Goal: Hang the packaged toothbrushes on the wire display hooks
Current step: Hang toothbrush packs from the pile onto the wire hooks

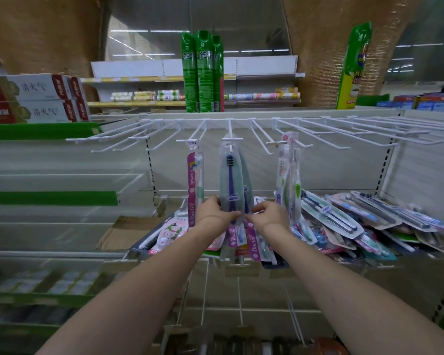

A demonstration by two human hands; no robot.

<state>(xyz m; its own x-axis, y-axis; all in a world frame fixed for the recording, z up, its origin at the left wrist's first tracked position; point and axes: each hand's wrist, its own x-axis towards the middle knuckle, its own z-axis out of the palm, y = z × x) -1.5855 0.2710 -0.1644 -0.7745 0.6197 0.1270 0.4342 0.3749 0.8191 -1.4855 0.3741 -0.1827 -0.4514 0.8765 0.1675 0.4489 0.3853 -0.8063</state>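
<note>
A row of white wire display hooks (264,134) juts from the shelf back. A clear pack with a dark blue toothbrush (231,180) hangs from the middle hook. My left hand (213,210) pinches its lower left edge and my right hand (268,213) pinches its lower right corner. A pink Doctor toothbrush pack (194,185) hangs on the hook to the left. A white and green toothbrush pack (289,175) hangs to the right. A heap of packaged toothbrushes (349,221) lies on the shelf below.
Green spray cans (203,73) stand on the top shelf behind the hooks. Toothpaste boxes (34,98) are stacked at the upper left. A flattened cardboard sheet (124,230) lies left of the heap. Lower wire hooks (239,290) run under my arms.
</note>
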